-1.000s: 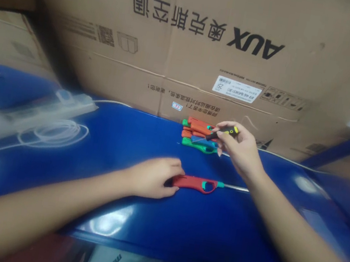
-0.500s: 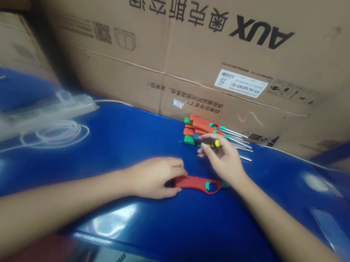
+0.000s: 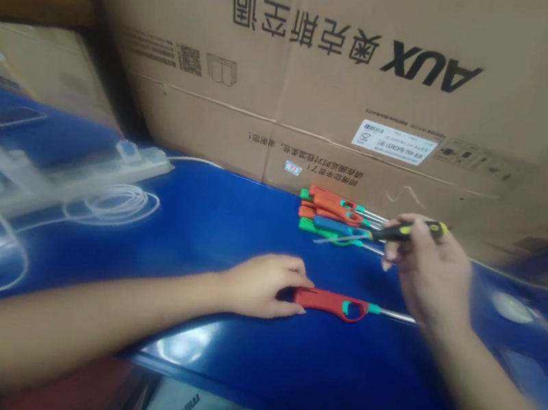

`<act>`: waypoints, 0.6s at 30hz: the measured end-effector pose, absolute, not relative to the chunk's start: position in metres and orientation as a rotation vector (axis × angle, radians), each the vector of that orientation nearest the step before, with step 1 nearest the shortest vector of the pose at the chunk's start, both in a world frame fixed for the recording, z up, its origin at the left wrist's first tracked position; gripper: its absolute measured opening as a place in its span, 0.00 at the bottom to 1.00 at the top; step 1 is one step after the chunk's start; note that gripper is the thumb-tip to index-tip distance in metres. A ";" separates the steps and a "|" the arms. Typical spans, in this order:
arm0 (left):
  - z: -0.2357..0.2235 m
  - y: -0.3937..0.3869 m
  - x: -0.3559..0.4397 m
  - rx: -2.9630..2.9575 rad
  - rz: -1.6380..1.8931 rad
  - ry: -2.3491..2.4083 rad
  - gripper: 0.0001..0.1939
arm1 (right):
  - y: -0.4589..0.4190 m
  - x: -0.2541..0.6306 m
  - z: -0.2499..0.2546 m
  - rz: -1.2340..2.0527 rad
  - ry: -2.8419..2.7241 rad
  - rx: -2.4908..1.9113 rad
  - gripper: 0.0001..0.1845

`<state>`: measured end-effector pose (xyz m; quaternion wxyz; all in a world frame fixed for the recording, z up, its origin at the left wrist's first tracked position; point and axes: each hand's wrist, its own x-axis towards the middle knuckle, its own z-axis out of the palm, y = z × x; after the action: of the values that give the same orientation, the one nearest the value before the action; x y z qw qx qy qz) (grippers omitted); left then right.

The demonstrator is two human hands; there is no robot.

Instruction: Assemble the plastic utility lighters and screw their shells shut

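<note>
On the blue tabletop lies a red long-necked lighter with a green trigger and a metal tube pointing right. My left hand is closed at its rear end, thumb and fingers on either side. In my right hand is a screwdriver with a black and yellow handle, its thin blade aimed left above the table. Just behind that blade sits a group of several lighters, red, orange, blue and green, their metal tubes partly hidden by my right fingers.
A large cardboard box with upside-down print stands along the back. At left are a white power strip, a coiled white cable and a dark phone. A round white object lies at right.
My right hand has moved right, off the lighter group, and the screwdriver's blade now shows. My left hand keeps the red lighter's end. The whole view has shifted somewhat.
</note>
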<state>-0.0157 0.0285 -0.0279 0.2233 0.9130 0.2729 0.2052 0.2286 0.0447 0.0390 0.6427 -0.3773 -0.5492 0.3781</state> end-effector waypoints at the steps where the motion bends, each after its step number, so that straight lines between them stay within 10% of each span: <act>1: -0.031 0.028 -0.013 2.503 0.597 0.750 0.21 | 0.041 0.232 0.039 0.903 -1.201 -0.860 0.13; 18: -0.039 0.033 0.033 2.294 0.684 0.905 0.22 | 0.045 0.259 0.007 1.243 -0.927 -0.919 0.15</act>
<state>0.0326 0.0326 -0.0394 0.2873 0.8586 0.3386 0.2561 0.2591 0.0454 0.0075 0.6206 -0.3999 -0.4031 0.5409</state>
